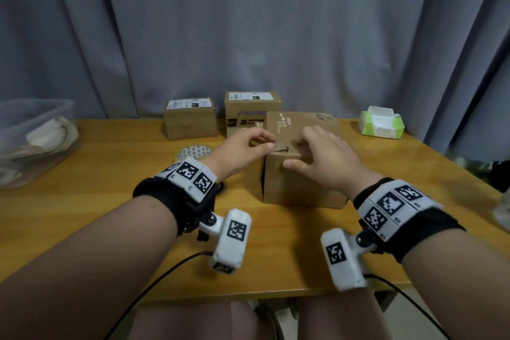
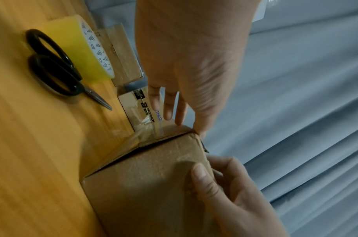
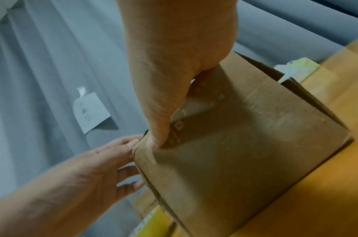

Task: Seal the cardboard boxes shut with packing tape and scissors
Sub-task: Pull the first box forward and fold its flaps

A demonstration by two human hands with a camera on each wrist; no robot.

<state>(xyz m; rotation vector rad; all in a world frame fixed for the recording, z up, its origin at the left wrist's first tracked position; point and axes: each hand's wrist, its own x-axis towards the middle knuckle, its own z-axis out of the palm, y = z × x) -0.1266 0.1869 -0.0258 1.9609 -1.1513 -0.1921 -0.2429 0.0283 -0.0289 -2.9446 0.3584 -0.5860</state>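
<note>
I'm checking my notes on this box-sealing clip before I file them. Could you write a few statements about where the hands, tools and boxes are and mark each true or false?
1. Both hands are on the nearest cardboard box. True: the left hand and the right hand rest on its top front edge.
2. The scissors are held in the right hand. False: they lie on the wooden table, beside the tape roll.
3. Two smaller boxes stand behind the nearest one. True: a small labelled box and a printed box.
4. The tissue pack sits at the table's far left. False: it sits at the far right.
5. The tape roll rests on top of the nearest box. False: it lies on the table, left of that box.
</note>
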